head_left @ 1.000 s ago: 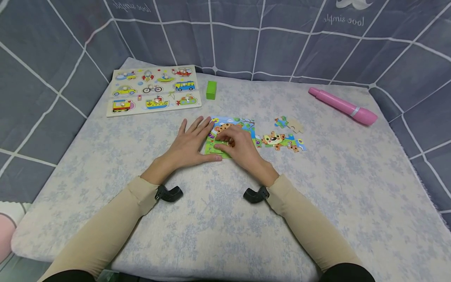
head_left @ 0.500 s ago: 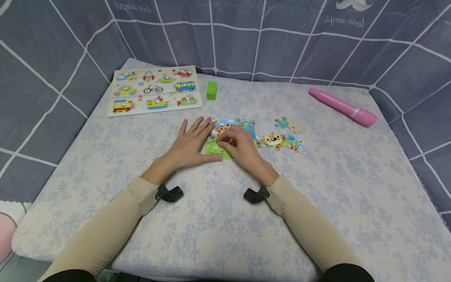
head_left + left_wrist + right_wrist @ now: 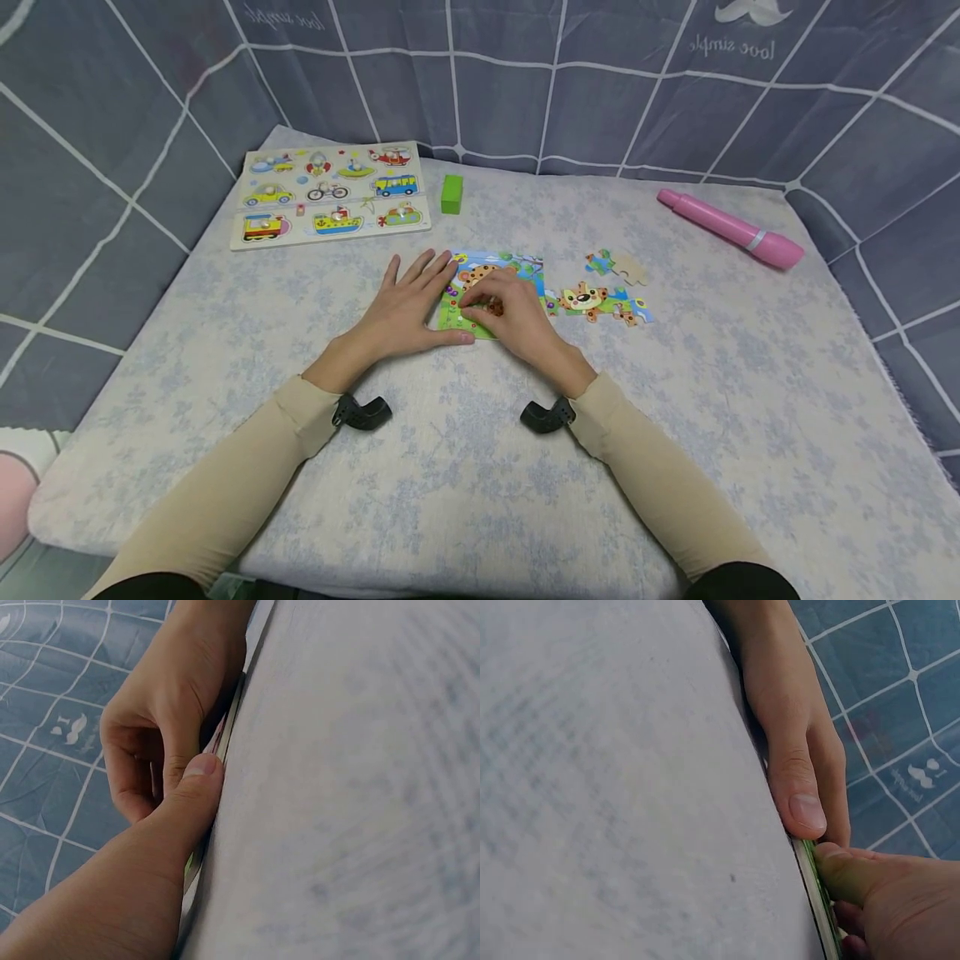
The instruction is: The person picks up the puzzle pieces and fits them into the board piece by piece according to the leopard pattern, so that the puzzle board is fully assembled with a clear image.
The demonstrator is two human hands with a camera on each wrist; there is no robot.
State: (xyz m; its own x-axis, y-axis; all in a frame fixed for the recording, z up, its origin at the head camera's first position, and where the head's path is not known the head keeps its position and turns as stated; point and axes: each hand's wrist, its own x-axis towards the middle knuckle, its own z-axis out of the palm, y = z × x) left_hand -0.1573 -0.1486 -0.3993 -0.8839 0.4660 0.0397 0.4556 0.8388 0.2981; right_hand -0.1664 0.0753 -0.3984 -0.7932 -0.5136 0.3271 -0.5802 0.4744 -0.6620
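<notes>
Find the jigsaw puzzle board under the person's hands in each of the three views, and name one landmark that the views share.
Head: jigsaw puzzle board at table centre, under both hands.
Left wrist: only its thin edge shows, beside the left thumb.
Right wrist: its green edge at lower right, below the left thumb.
Shared landmark: the left hand, its thumb against the board's edge.

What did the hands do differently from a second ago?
Very little. The right hand curled its fingers slightly and drew them in over the jigsaw board, pressing on it. The left hand stayed flat against the board's left edge. The loose puzzle pieces, pink pen, green block and vehicle puzzle did not move.
</notes>
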